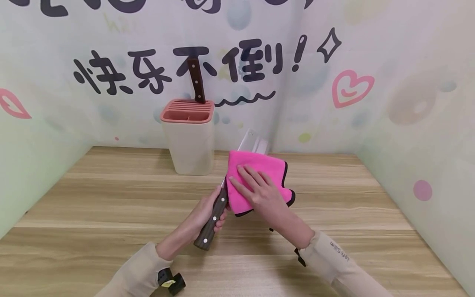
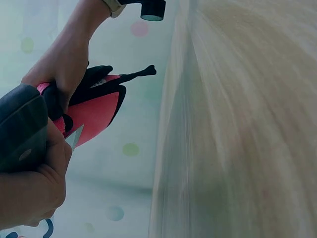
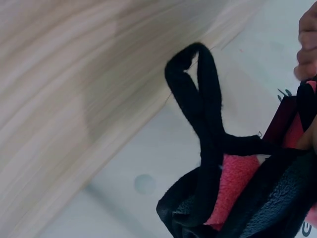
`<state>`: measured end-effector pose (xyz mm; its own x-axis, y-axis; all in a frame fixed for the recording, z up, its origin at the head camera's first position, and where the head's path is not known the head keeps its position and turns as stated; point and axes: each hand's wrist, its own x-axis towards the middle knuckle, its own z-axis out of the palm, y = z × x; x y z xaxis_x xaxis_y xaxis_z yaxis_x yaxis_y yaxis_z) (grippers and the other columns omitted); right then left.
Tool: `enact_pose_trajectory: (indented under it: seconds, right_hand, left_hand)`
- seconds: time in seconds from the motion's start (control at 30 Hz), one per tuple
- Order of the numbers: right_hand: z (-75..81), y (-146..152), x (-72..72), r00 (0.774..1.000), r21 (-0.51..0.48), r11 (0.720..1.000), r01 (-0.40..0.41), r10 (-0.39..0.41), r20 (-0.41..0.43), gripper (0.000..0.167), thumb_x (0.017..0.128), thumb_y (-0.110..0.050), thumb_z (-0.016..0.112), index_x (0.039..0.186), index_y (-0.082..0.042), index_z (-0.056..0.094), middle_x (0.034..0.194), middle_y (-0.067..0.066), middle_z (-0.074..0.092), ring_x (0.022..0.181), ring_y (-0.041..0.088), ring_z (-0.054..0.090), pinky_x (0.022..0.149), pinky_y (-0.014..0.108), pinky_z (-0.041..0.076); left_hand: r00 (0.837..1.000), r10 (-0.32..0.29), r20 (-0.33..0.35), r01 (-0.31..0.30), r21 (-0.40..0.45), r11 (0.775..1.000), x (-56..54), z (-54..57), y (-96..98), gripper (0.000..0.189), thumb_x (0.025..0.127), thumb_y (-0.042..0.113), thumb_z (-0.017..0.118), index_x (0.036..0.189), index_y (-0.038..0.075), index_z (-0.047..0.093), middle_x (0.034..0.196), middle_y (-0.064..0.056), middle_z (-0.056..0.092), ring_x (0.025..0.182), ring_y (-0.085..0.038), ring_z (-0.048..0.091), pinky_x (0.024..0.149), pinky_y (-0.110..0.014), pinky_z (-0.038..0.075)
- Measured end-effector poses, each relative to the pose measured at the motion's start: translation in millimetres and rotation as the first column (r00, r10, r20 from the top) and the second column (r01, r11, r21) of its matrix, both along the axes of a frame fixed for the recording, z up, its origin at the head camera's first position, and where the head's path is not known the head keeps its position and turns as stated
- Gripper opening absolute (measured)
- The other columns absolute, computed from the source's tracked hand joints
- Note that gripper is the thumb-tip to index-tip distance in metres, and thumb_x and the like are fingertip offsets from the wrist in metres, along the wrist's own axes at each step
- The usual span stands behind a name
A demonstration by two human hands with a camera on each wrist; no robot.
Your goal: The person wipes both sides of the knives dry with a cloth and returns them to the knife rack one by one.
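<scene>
the cleaver (image 1: pixel 208 229) is held above the table (image 1: pixel 111 198), handle in the left hand's (image 1: pixel 200 211) grip; the right hand (image 1: pixel 261 194) holds the cloth (image 1: pixel 272 167) against its blade. wiping well probably means a steady handle and fingers clear of the edge. the holder (image 1: pixel 191 144) stands beyond.

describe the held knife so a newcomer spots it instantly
Over the wooden table, find the pink cloth under the right hand. It partly covers the knife gripped in the left hand. Unlike the brown-handled knife in the holder, part of its blade shows.
</scene>
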<state>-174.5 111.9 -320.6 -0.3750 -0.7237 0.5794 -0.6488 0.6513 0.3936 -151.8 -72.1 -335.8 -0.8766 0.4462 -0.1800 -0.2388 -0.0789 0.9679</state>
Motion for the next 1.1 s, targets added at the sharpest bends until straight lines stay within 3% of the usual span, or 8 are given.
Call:
enact_pose_trajectory:
  seconds: [0.13,0.5,0.63,0.8,0.87,1.03,1.1]
  right_hand:
    - [-1.3,-4.7,4.7,1.0,-0.016,1.0,-0.021,0.021,0.016,0.052,0.072,0.001,0.069,0.121,-0.01,0.055,0.127,0.016,0.049,0.118,0.029,0.044,0.091,0.039,0.042]
    - [1.8,-12.1,13.2,0.987,-0.125,0.988,-0.089,0.104,0.124,0.052,0.075,0.004,0.063,0.124,-0.007,0.052,0.129,0.017,0.045,0.122,0.03,0.039,0.097,0.04,0.036]
    - [4.7,-15.4,15.4,0.992,-0.115,0.988,-0.104,0.112,0.064,0.05,0.076,0.003,0.062,0.123,-0.007,0.052,0.128,0.018,0.046,0.12,0.03,0.041,0.095,0.04,0.038]
    - [6.0,-16.1,18.2,0.995,-0.081,0.992,-0.096,0.097,0.013,0.051,0.075,0.004,0.062,0.124,-0.007,0.052,0.13,0.018,0.045,0.121,0.03,0.04,0.096,0.041,0.038]
    - [6.1,-15.8,19.9,0.996,-0.067,0.994,-0.09,0.091,0.014,0.053,0.075,0.004,0.063,0.125,-0.008,0.051,0.131,0.018,0.044,0.122,0.03,0.039,0.096,0.041,0.037]
    - [7.2,-16.1,24.8,0.996,-0.049,0.995,-0.087,0.088,0.019,0.053,0.074,0.003,0.065,0.124,-0.01,0.052,0.131,0.017,0.044,0.123,0.03,0.038,0.097,0.041,0.037]
    - [6.7,-15.9,26.3,0.995,-0.058,0.994,-0.097,0.098,0.023,0.053,0.073,0.002,0.067,0.123,-0.011,0.053,0.131,0.018,0.044,0.123,0.031,0.038,0.097,0.041,0.037]
  left_hand:
    - [1.0,0.023,-0.012,-0.023,0.002,1.0,-0.4,-0.7,0.9,0.056,0.096,0.045,0.013,0.07,0.004,0.042,0.053,0.001,0.041,0.041,-0.006,0.037,0.038,-0.018,0.035]
    - [0.993,0.09,-0.07,-0.092,-0.022,0.996,-3.8,0.1,3.6,0.057,0.095,0.048,0.016,0.075,0.004,0.046,0.048,-0.001,0.042,0.038,-0.008,0.039,0.039,-0.019,0.037]
    - [0.978,0.174,-0.116,-0.185,-0.094,0.978,-5.3,4.6,8.0,0.062,0.093,0.054,0.018,0.079,0.003,0.052,0.052,-0.003,0.047,0.04,-0.01,0.043,0.041,-0.022,0.039]
    - [0.946,0.254,-0.202,-0.289,-0.167,0.943,-6.9,9.9,12.0,0.069,0.09,0.059,0.02,0.087,0.003,0.06,0.065,-0.002,0.055,0.056,-0.01,0.049,0.055,-0.024,0.042]
    - [0.939,0.264,-0.22,-0.302,-0.159,0.94,-8.0,11.5,12.8,0.068,0.091,0.057,0.02,0.091,0.003,0.061,0.069,-0.003,0.057,0.06,-0.01,0.052,0.059,-0.025,0.043]
    - [0.94,0.266,-0.214,-0.297,-0.126,0.947,-10.1,15.3,14.0,0.064,0.093,0.053,0.018,0.097,0.004,0.059,0.07,-0.005,0.06,0.059,-0.012,0.058,0.058,-0.027,0.047]
    - [0.938,0.267,-0.219,-0.297,-0.117,0.948,-11.8,16.6,14.6,0.063,0.092,0.056,0.018,0.11,0.01,0.057,0.078,-0.008,0.061,0.063,-0.012,0.059,0.062,-0.027,0.048]
